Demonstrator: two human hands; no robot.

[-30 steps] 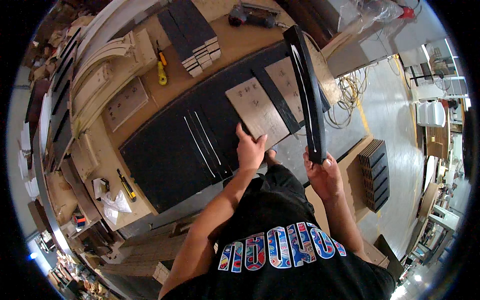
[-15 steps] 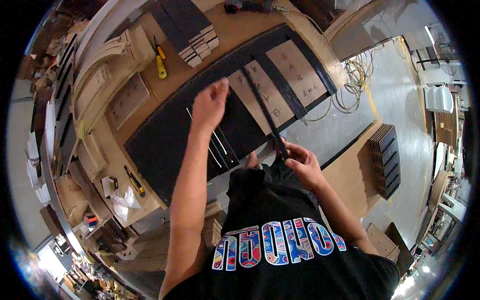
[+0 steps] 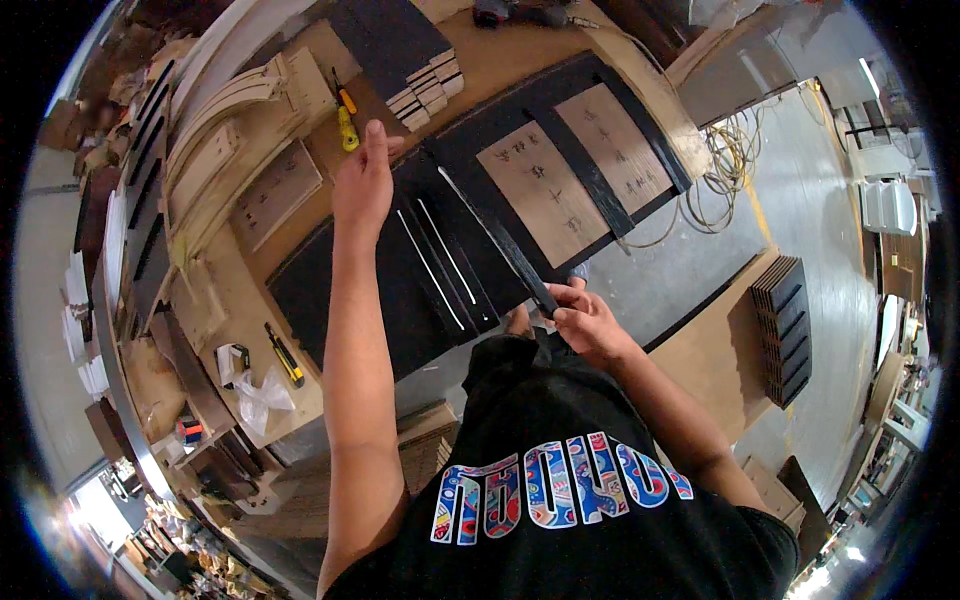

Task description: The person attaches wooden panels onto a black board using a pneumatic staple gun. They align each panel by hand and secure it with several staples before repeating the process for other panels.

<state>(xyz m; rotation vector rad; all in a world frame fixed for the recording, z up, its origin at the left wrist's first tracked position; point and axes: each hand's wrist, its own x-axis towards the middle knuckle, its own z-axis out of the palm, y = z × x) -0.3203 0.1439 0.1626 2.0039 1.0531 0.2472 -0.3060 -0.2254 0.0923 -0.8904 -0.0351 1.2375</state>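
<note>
My right hand pinches the near end of a long, narrow black strip between thumb and fingers. The strip slants away across a large black panel on the workbench, beside a white line it partly covers. Two more white lines, a left one and a right one, run along the panel left of the strip. My left hand is above the panel's far edge, thumb stretched up and fingers partly hidden, near the strip's far end. Nothing shows in it.
Two brown boards with handwriting, a nearer one and a farther one, lie between black strips. A yellow-handled tool, a yellow-black cutter, a plastic bag, curved wooden pieces and stacked black-topped boards surround the panel.
The black strip has shifted left, off the nearer brown board and onto the white line beside it. My left hand has moved left, its thumb now raised. My right hand keeps its pinch.
</note>
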